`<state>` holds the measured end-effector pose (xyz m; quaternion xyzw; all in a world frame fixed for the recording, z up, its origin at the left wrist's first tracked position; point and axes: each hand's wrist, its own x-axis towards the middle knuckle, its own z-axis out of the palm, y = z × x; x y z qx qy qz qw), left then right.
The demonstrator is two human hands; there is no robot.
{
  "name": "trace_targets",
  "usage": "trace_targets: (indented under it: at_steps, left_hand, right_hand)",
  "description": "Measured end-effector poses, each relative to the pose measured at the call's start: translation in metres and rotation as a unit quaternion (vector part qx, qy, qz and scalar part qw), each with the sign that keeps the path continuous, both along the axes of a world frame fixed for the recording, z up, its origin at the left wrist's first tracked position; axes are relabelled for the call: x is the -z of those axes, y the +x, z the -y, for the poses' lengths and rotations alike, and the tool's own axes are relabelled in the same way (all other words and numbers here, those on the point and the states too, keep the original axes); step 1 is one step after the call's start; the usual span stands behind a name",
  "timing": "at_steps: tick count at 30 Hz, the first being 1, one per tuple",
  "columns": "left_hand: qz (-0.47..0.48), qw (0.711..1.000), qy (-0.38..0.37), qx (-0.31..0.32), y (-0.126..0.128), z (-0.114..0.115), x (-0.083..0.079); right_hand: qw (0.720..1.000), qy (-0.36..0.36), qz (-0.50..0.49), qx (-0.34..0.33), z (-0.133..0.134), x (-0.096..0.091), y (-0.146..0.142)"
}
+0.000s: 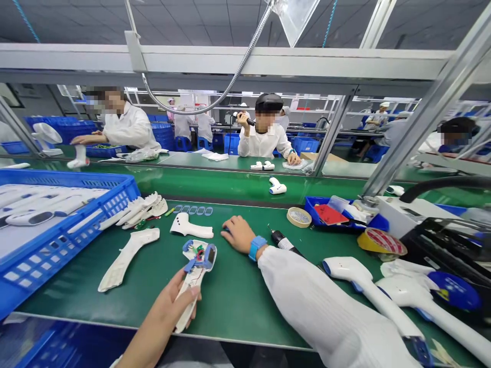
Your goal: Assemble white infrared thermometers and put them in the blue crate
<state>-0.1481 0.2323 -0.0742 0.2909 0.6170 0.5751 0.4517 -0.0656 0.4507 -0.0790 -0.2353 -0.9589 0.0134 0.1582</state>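
Observation:
My left hand (169,304) is closed around the handle of an opened white handheld thermometer housing (188,294). Its head faces up, showing blue plastic parts, coloured wires and a small green circuit board (199,251). My right hand (238,234), with a blue band on its wrist, rests on the green bench, fingers apart and bent. A dark spot shows between thumb and forefinger; I cannot tell what it is. Just left of those fingers lies a white pistol-shaped shell (191,226). Another white shell half (128,259) lies farther left.
A blue crate (72,237) of white housings stands left, beside stacked shells (143,209) and clear lens pieces (194,210). To the right are a tape roll (299,217), a black screwdriver (284,241), a blue parts tray (347,225) and white thermometers (374,291). Co-workers sit opposite.

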Motion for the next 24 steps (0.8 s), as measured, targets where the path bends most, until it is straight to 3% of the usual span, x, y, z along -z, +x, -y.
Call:
trace_targets:
  at_steps: [3, 5, 8, 10, 13, 16, 21, 24]
  left_hand:
    - [0.022, 1.000, 0.003, 0.022, 0.010, -0.010, 0.006]
    - [0.039, 0.998, 0.001, 0.042, 0.016, -0.019, 0.010]
    - [0.067, 0.995, 0.002, 0.069, 0.026, -0.030, 0.013]
    - [0.088, 0.992, 0.003, 0.096, 0.032, -0.031, 0.015]
    - [0.078, 0.982, -0.013, 0.171, 0.032, -0.025, 0.017]
    - [-0.026, 0.965, -0.065, 0.251, 0.021, -0.015, 0.013]
    - [-0.275, 0.926, -0.046, 0.256, -0.003, -0.032, -0.021]
    - [-0.337, 0.917, -0.004, 0.213, -0.009, -0.061, -0.041]
  right_hand:
    - [0.999, 0.025, 0.007, 0.021, -0.014, -0.026, 0.007]
    - [0.999, 0.042, 0.017, 0.018, -0.014, -0.049, 0.026]
    - [0.997, 0.058, 0.049, 0.013, -0.008, -0.078, 0.077]
    - [0.994, 0.066, 0.079, 0.020, -0.003, -0.087, 0.120]
    - [0.986, 0.095, 0.132, 0.040, 0.003, -0.078, 0.177]
    - [0.959, 0.194, 0.203, -0.041, 0.006, -0.057, 0.208]
    - [0.930, 0.179, 0.229, -0.226, 0.001, -0.036, 0.202]
    - [0.935, 0.159, 0.200, -0.247, 0.005, -0.037, 0.196]
